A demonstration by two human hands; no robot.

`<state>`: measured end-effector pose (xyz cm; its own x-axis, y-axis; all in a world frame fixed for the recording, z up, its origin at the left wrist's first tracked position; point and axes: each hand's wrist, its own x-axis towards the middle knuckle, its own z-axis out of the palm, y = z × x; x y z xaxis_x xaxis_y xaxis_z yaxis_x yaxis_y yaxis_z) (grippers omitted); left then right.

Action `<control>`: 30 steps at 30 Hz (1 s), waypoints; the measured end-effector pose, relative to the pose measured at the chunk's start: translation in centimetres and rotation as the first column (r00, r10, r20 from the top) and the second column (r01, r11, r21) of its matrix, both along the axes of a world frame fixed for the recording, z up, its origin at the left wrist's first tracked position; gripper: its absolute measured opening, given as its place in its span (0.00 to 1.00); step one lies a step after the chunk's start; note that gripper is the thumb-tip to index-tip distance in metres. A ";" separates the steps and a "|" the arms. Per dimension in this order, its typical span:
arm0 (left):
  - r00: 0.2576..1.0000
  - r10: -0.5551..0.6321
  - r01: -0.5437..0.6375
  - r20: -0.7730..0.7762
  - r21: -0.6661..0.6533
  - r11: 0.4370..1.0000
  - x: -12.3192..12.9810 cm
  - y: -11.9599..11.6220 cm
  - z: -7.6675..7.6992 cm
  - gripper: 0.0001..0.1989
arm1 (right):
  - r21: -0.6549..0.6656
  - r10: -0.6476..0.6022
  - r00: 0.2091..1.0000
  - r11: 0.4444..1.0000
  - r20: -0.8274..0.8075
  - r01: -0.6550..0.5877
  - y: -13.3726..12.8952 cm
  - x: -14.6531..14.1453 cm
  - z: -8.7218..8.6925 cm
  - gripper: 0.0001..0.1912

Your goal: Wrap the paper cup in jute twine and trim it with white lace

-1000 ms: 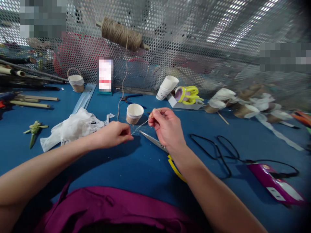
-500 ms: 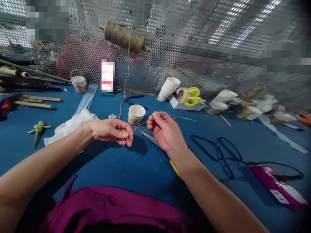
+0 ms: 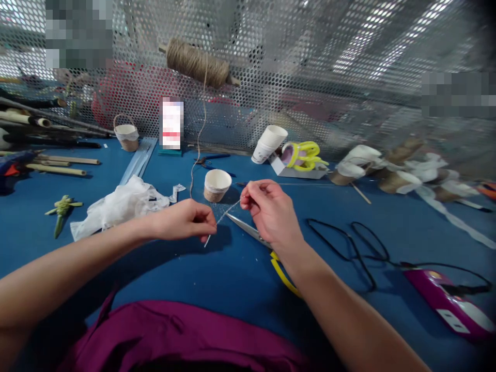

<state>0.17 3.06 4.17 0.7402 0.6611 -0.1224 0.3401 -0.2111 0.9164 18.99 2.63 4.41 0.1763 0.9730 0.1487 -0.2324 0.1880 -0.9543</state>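
A thin, pale twisted wire (image 3: 229, 210) stretches slantwise between my two hands. My left hand (image 3: 189, 221) pinches its lower part, and a short end pokes out below the fingers. At the upper end, my right hand (image 3: 272, 211) is closed on the wire with thumb and forefinger. Just behind the wire stands a small paper cup (image 3: 217, 187) with twine wrapped around its lower part. Scissors with yellow handles (image 3: 284, 276) lie beneath my right hand and wrist, partly hidden by them.
White gauzy cloth (image 3: 116, 206) lies left. A twine spool (image 3: 197, 62) hangs on the mesh, its strand reaching the table (image 3: 163, 274). Stacked paper cups (image 3: 269, 143) and a white box (image 3: 290, 169) of yellow-handled scissors stand behind. A black cable (image 3: 341, 243) and magenta device (image 3: 445, 305) lie right.
My left hand has moved slightly down and turned its knuckles up, still pinching the wire. My right hand has shifted a little to the right, and more of the scissors shows.
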 end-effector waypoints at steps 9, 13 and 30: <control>0.993 0.072 -0.048 0.095 -0.234 0.971 -0.3 -0.5 0.0 0.10 | 0.018 0.007 1.000 1.000 -0.031 -0.006 0.2 0.0 0.4 0.09; 0.923 0.101 0.200 0.372 -0.685 0.701 -1.0 -0.1 -0.7 0.15 | 0.009 0.073 0.993 0.997 -0.091 -0.073 0.2 0.4 0.8 0.11; 0.931 0.322 -0.197 -0.173 0.506 0.840 -0.1 -1.1 0.2 0.07 | 0.046 -0.013 1.000 0.999 -0.017 0.014 -0.2 -0.2 0.5 0.09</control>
